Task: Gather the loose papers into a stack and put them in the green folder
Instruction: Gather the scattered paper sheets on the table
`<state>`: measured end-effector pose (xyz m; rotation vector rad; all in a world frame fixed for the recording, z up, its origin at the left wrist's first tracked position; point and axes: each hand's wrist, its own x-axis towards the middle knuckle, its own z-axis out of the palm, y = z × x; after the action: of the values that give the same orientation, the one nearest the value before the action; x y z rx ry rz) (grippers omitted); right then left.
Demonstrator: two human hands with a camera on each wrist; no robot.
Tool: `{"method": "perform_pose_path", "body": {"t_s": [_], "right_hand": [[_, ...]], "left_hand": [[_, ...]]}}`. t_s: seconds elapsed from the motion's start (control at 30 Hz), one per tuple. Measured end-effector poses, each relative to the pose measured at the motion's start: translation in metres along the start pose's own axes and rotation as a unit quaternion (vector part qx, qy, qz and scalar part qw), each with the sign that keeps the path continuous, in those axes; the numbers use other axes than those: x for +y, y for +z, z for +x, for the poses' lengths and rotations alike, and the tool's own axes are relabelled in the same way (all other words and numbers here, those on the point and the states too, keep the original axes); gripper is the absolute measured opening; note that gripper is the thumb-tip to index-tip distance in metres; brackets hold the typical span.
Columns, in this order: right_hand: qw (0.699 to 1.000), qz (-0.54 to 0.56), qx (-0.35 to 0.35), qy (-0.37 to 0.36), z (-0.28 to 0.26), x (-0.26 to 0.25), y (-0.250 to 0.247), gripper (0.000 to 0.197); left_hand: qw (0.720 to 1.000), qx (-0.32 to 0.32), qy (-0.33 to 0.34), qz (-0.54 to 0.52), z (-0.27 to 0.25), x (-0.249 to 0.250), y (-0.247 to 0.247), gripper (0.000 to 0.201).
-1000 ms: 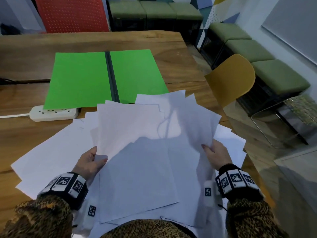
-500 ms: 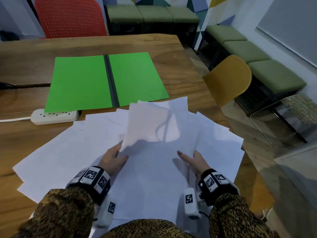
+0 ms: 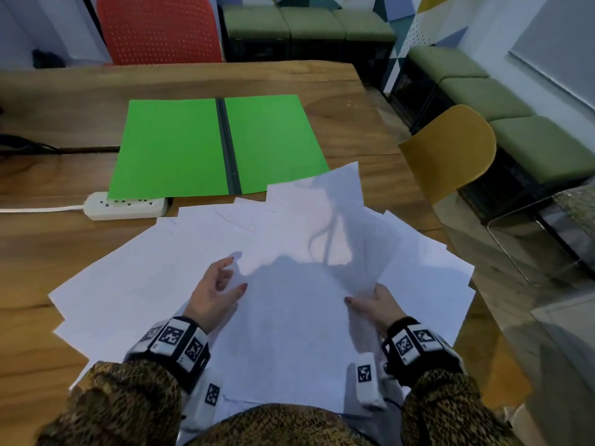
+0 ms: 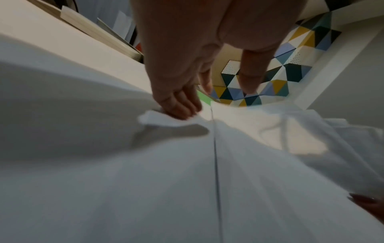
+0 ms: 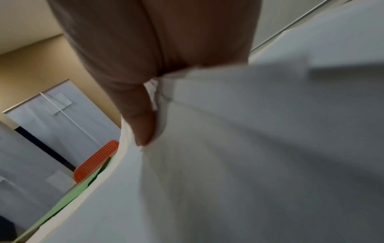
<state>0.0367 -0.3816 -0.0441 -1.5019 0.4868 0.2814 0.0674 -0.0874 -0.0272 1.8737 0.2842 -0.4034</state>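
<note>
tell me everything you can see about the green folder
The folder lies open and flat on the wooden table, beyond the papers. It shows two bright green panels, matte like card or thin plastic, joined by a dark spine strip down the middle. Its near left corner overlaps a white power strip; papers cover its near right corner. Neither hand touches it, and nothing lies inside.

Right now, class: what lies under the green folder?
The open green folder lies on the wooden table; its near left corner overlaps a white power strip. Anything else beneath is covered.
</note>
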Motion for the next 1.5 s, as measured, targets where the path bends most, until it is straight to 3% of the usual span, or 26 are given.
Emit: {"method": "perform_pose_path", "body": {"t_s": [0.1, 0.2, 0.23, 0.3, 0.37, 0.4, 0.53, 0.63, 0.73, 0.77, 0.83, 0.9, 0.93, 1.03, 1.1, 1.23, 1.33, 1.5], "right_hand": [[0.997, 0.071, 0.02, 0.007, -0.001, 0.005, -0.003, 0.045], [0.994, 0.107, 0.033, -0.01, -0.004, 0.01, -0.01, 0.09], [0.991, 0.125, 0.039, -0.011, -0.004, 0.011, -0.011, 0.095], [0.987, 0.149, 0.056, -0.009, 0.002, 0.017, -0.016, 0.073], [0.982, 0.175, 0.072, 0.011, 0.001, 0.018, -0.017, 0.026], [0.979, 0.183, 0.083, 0.017, 0.001, 0.018, -0.018, 0.013], [0.978, 0.194, 0.079, 0.017, -0.004, 0.02, -0.016, 0.012], [0.987, 0.159, 0.037, 0.011, -0.01, 0.021, -0.016, 0.051], [0.992, 0.126, 0.021, 0.007, -0.013, 0.018, -0.019, 0.033], [0.994, 0.11, 0.027, 0.011, -0.011, 0.019, -0.02, 0.048], [0.995, 0.095, 0.041, 0.012, -0.009, 0.024, -0.025, 0.099], [0.994, 0.084, 0.062, 0.023, -0.006, 0.025, -0.031, 0.115], [0.995, 0.076, 0.068, 0.023, -0.003, 0.025, -0.033, 0.108], [0.994, 0.053, 0.091, 0.038, -0.001, 0.02, -0.031, 0.047], [0.994, 0.038, 0.09, 0.052, 0.004, 0.022, -0.03, 0.031], [0.995, 0.041, 0.078, 0.057, 0.001, 0.018, -0.024, 0.013], [0.996, 0.055, 0.044, 0.052, -0.003, 0.02, -0.024, 0.026], [0.994, 0.085, 0.037, 0.053, -0.003, 0.025, -0.029, 0.074]], "left_hand": [[0.979, 0.178, -0.046, 0.083, -0.011, -0.006, -0.022, 0.075], [0.935, 0.314, -0.153, 0.059, -0.028, -0.006, -0.041, 0.075], [0.921, 0.342, -0.181, 0.046, -0.034, -0.005, -0.044, 0.076], [0.905, 0.369, -0.211, 0.029, -0.042, -0.01, -0.044, 0.081], [0.905, 0.359, -0.229, -0.004, -0.045, -0.017, -0.044, 0.086], [0.906, 0.349, -0.236, -0.027, -0.043, -0.022, -0.044, 0.089], [0.913, 0.258, -0.228, -0.219, -0.033, -0.032, -0.043, 0.098], [0.938, 0.159, -0.221, -0.215, -0.029, -0.033, -0.03, 0.082], [0.959, 0.167, -0.189, -0.127, -0.028, -0.032, -0.023, 0.07], [0.962, 0.194, -0.183, -0.065, -0.03, -0.031, -0.025, 0.069], [0.948, 0.244, -0.181, 0.095, -0.038, -0.029, -0.034, 0.071], [0.925, 0.261, -0.179, 0.212, -0.045, -0.025, -0.048, 0.076], [0.918, 0.245, -0.178, 0.255, -0.047, -0.025, -0.055, 0.079], [0.916, 0.154, -0.159, 0.336, -0.039, -0.026, -0.073, 0.081], [0.936, 0.096, -0.156, 0.3, -0.031, -0.018, -0.08, 0.081], [0.941, -0.016, -0.136, 0.309, -0.023, -0.006, -0.077, 0.071], [0.967, -0.036, -0.111, 0.228, -0.019, -0.009, -0.068, 0.048], [0.977, 0.114, -0.148, 0.103, -0.011, -0.015, -0.062, 0.032]]}}
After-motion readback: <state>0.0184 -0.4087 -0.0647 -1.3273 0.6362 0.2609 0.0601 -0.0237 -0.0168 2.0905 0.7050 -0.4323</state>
